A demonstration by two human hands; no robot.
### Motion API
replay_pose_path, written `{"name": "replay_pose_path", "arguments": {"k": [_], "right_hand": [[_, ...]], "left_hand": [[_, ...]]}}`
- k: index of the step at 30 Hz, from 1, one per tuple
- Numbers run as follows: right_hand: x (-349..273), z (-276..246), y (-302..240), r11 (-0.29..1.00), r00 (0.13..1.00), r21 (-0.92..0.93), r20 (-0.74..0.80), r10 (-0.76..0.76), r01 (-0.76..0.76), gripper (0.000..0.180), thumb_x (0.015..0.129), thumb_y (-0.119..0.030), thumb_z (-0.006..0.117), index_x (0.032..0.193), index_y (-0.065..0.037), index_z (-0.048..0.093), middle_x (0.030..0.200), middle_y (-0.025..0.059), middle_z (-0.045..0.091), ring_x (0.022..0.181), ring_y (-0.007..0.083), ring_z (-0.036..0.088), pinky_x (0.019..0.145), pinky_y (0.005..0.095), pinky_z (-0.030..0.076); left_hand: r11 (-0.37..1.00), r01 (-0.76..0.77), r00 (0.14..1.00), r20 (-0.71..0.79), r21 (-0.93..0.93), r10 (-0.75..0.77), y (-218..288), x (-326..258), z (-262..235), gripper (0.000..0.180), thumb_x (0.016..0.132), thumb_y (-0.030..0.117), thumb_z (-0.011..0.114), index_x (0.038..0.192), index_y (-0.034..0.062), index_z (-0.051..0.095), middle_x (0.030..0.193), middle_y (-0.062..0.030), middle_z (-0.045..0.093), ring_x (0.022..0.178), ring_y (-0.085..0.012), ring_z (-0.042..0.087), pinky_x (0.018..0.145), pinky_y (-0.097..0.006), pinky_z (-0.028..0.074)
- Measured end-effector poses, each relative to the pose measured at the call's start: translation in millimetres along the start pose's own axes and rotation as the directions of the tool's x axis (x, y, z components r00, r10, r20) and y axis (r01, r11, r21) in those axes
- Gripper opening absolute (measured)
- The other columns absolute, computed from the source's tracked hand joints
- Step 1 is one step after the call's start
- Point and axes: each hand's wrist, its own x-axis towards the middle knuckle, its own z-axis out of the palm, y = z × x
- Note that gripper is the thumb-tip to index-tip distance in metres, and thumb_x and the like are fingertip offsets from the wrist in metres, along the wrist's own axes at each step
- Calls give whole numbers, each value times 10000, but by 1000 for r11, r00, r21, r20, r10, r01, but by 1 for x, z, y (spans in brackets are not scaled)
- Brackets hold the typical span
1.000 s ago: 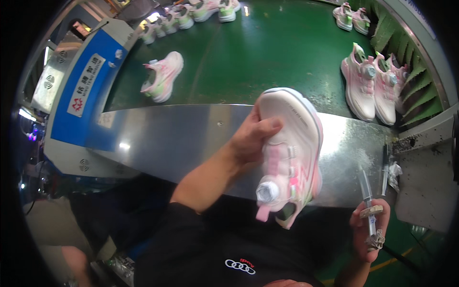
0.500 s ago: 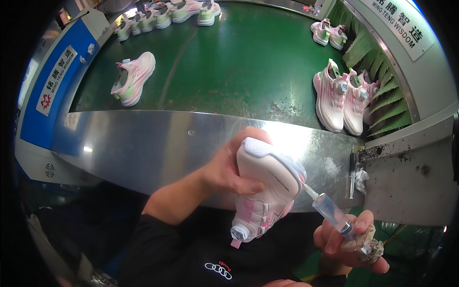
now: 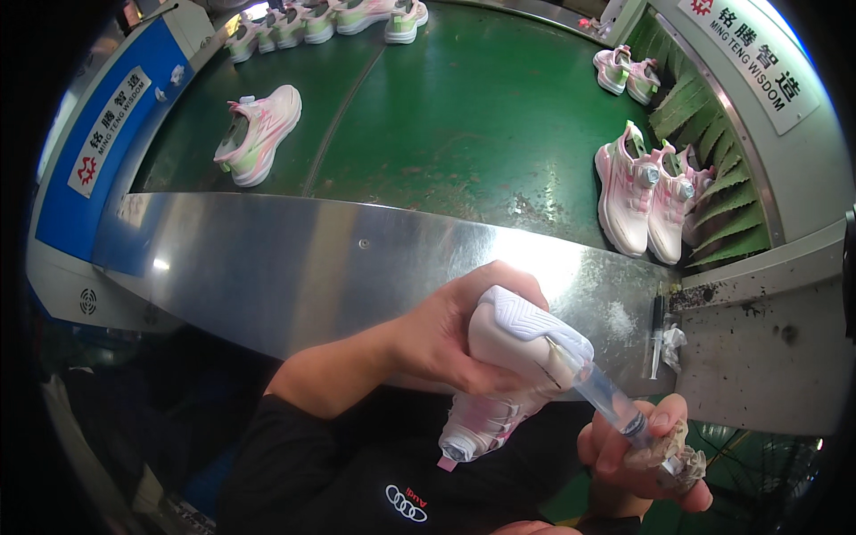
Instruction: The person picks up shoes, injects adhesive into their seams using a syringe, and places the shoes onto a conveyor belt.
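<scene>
Green belt (image 3: pixel 464 116): ~9 shoes | left hand (image 3: pixel 450 334) grips 1 shoe (image 3: pixel 513 370) | right hand (image 3: pixel 637 455) grips 1 syringe (image 3: pixel 597 392)

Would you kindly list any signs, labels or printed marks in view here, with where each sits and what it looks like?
Left sign: white slanted rectangle with a red emblem and dark lettering, on the blue panel left of the green belt.
Right sign: white strip with red and dark lettering, on the pale housing at top right.
Shirt mark: small white ring emblem with red lettering on the black shirt, bottom centre.
</scene>
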Motion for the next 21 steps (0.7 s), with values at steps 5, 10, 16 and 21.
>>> {"name": "replay_pose_path", "arguments": {"k": [5,10,16,21], "right_hand": [[1,5,-1,1000,998,25,-59,18,-17,771,689,-672,607,1142,-73,434,822,192,590,703,248,535,729,403,388],[0,6,-2,1000,998,7,-68,12,-12,774,688,-674,606,1139,-69,435,833,188,582,727,250,532,759,417,377],[-4,4,3,1000,997,2,-82,-14,14,781,687,-672,610,1136,-59,429,852,179,578,737,252,530,771,409,377],[-7,3,7,999,994,-9,-100,-38,37,794,686,-673,612,1136,-45,426,893,177,574,760,246,540,779,410,383]], "left_hand": [[999,-13,1000,-2,44,13,-1,-2,-2,651,580,29,767,1150,75,455,1073,-158,557,1019,-248,547,849,-380,455],[999,-19,1000,-23,42,20,3,-1,0,641,586,29,761,1147,63,454,1065,-158,561,1018,-248,551,852,-374,455],[996,-23,997,-73,-89,16,-1,-1,-1,640,589,43,768,1145,57,452,1043,-165,570,994,-247,566,837,-368,464],[996,-7,996,-91,-88,-1,-2,-2,-6,650,597,61,772,1152,54,434,1049,-162,563,989,-235,564,832,-358,465]]}}
